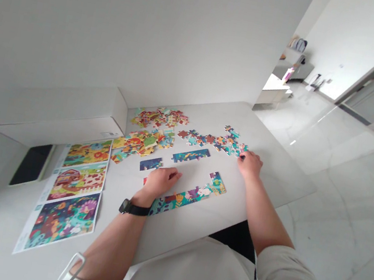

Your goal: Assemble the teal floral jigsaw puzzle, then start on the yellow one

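My left hand [161, 180], with a black watch on the wrist, rests curled on the white table [194, 223], over the left end of a joined strip of puzzle pieces [195, 193]; a red piece peeks out beside it. My right hand [250, 163] reaches to the right edge of a scatter of loose blue and teal pieces [219, 142], fingertips pinched on a piece there. Two short joined strips [191, 155], [150, 163] lie between the hands.
A heap of yellow and orange loose pieces [147, 135] lies further back. A printed guide sheet with three pictures [72, 192] lies at left, beside a dark phone [31, 164] and a white box [61, 113]. The table's right edge drops to a tiled floor.
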Demonstrator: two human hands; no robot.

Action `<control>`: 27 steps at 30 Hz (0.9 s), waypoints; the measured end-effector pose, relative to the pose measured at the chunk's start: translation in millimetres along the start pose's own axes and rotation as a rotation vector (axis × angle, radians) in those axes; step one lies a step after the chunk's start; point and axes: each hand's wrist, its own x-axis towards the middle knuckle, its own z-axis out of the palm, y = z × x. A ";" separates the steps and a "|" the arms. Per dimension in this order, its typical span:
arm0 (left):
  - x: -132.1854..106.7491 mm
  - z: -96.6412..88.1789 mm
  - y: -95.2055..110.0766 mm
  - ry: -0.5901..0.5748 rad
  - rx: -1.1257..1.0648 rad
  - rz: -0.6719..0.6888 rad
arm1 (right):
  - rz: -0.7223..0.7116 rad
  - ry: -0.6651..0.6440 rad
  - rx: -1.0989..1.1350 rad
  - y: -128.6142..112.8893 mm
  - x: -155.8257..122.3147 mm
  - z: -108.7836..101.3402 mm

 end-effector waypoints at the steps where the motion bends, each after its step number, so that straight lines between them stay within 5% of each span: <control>1: 0.0 0.0 0.1 -0.001 0.002 -0.004 | 0.003 0.005 -0.001 -0.2 -0.1 0.2; 9: 1.2 3.2 -3.0 0.011 -0.012 0.009 | -0.260 -0.047 0.075 -14.2 -5.6 3.1; 19: 2.0 4.8 -4.3 0.015 -0.027 0.021 | -0.226 -0.003 0.109 -13.6 -5.0 1.4; 27: -0.5 4.7 -5.0 0.038 -0.070 0.012 | -0.397 -0.144 0.101 -58.2 23.1 -0.5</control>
